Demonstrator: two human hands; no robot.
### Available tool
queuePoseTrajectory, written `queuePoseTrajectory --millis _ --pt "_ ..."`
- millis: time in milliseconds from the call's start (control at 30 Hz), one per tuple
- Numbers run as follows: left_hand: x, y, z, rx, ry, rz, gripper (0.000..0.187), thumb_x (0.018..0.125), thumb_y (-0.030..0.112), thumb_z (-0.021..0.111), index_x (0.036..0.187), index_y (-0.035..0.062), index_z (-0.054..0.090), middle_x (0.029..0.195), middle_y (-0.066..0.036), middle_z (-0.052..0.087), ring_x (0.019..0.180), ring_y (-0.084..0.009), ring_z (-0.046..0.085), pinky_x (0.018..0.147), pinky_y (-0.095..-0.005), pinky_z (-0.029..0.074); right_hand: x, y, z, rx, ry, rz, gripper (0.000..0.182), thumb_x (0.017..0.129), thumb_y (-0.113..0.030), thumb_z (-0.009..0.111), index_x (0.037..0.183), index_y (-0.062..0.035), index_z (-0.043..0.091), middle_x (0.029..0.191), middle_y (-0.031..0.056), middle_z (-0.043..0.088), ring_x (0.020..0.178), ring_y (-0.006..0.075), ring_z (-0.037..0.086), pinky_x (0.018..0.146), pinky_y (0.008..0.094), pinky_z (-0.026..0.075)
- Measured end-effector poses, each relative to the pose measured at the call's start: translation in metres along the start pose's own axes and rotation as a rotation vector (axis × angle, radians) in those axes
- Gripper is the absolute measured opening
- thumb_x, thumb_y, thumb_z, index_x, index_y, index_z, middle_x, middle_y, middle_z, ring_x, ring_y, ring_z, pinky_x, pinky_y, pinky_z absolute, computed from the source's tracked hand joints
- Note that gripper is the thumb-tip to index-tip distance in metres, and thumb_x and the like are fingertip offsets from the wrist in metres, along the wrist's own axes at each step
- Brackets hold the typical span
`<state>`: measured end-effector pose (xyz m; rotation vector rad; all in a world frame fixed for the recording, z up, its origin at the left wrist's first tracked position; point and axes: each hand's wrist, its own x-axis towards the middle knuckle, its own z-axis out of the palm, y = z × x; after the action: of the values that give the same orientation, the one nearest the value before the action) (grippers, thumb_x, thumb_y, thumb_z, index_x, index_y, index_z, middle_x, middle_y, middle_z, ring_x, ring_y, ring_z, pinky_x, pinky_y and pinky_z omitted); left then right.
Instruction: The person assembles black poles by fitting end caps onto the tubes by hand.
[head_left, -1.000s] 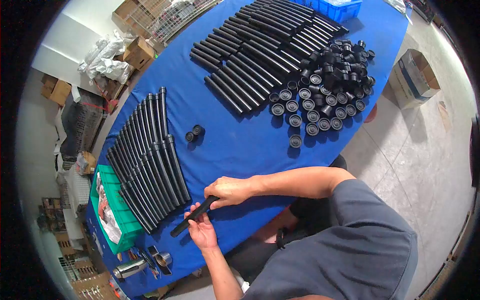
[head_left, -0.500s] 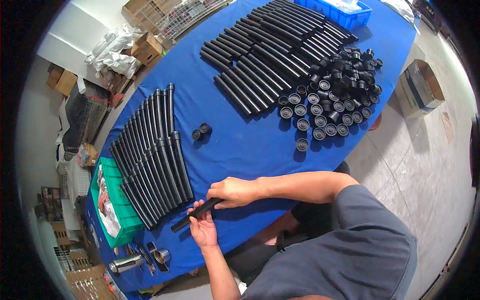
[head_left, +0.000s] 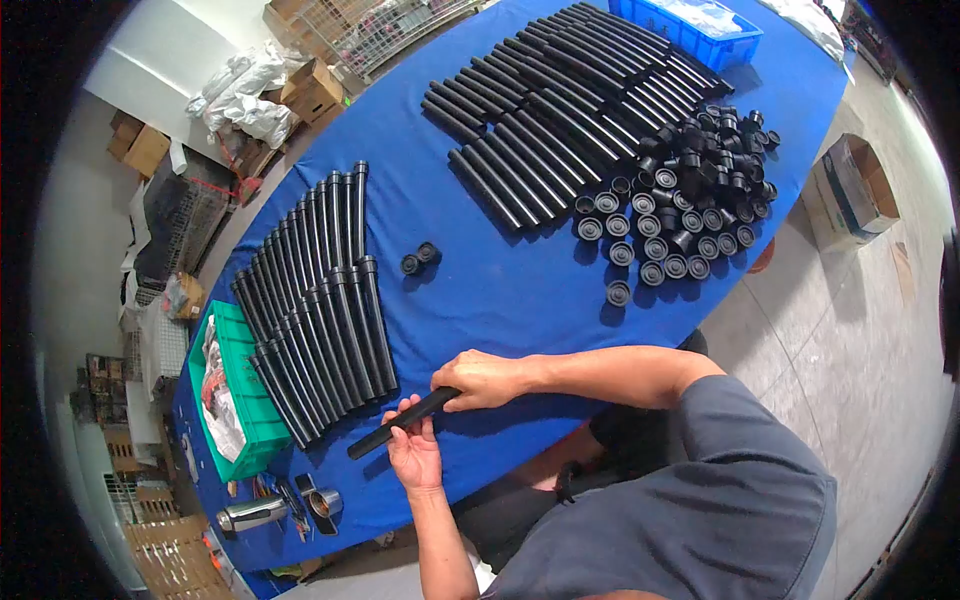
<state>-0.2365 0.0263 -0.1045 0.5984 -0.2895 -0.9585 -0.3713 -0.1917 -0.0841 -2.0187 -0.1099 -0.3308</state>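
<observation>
A plain black tube (head_left: pixel 385 437) is held at a slant above the table's near edge, its free end pointing down and left. My right hand (head_left: pixel 480 378) is closed around its upper end, hiding that end. Below it, my left hand (head_left: pixel 413 458) is palm up, with its fingers curled against the tube's middle. Just left of my hands lie two overlapping rows of black tubes with collared ends (head_left: pixel 335 335). Two black end caps (head_left: pixel 419 259) lie together beyond them.
Many plain black tubes (head_left: pixel 520 165) lie in rows at the far side, beside a heap of black caps (head_left: pixel 690 200). A green crate (head_left: pixel 250 400), a metal flask (head_left: pixel 250 514) and a blue bin (head_left: pixel 725 48) stand on the blue cloth. A cardboard box (head_left: pixel 850 195) is on the floor.
The whole view has shifted slightly, moving the table items to the right. Both hands keep hold of the same tube, with little change in their grip.
</observation>
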Motion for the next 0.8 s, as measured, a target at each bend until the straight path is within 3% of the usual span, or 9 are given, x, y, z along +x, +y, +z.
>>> queuePoseTrajectory --millis 367,467,600,800 --pt "-0.001 -0.001 -0.005 -0.006 0.071 -0.001 0.032 0.099 0.013 0.064 0.130 0.0064 0.057 0.140 -0.019 0.058 0.138 -0.0343 0.049 0.115 -0.0528 0.043 -0.003 -0.001 0.001 -0.173 0.115 -0.182 0.025 0.086 -0.019 0.071 0.103 -0.0024 0.065 0.087 0.0185 0.067 0.080 0.0372 0.067 0.068 0.0458 0.054" --pt "-0.001 0.001 -0.005 -0.014 0.060 -0.020 0.032 0.098 0.014 0.066 0.128 0.0062 0.059 0.141 -0.018 0.058 0.138 -0.0338 0.049 0.115 -0.0525 0.043 0.004 -0.032 -0.028 0.373 -0.218 0.442 0.027 0.087 -0.020 0.072 0.106 -0.0028 0.064 0.090 0.0167 0.066 0.080 0.0368 0.066 0.067 0.0456 0.053" --pt "0.003 0.001 0.002 -0.016 0.071 -0.039 0.031 0.097 0.014 0.066 0.127 0.0066 0.060 0.139 -0.018 0.059 0.138 -0.0336 0.049 0.115 -0.0522 0.044 0.001 -0.001 -0.001 -0.070 0.093 -0.137 0.028 0.087 -0.022 0.072 0.106 -0.0016 0.064 0.090 0.0179 0.066 0.085 0.0376 0.067 0.070 0.0462 0.053" --pt "0.001 0.000 -0.004 -0.028 0.079 -0.021 0.031 0.097 0.014 0.066 0.127 0.0071 0.060 0.139 -0.019 0.059 0.136 -0.0337 0.051 0.113 -0.0518 0.046 0.000 -0.001 -0.006 0.059 0.043 -0.051 0.030 0.089 -0.024 0.070 0.106 0.0002 0.065 0.089 0.0194 0.067 0.086 0.0392 0.067 0.074 0.0472 0.052"
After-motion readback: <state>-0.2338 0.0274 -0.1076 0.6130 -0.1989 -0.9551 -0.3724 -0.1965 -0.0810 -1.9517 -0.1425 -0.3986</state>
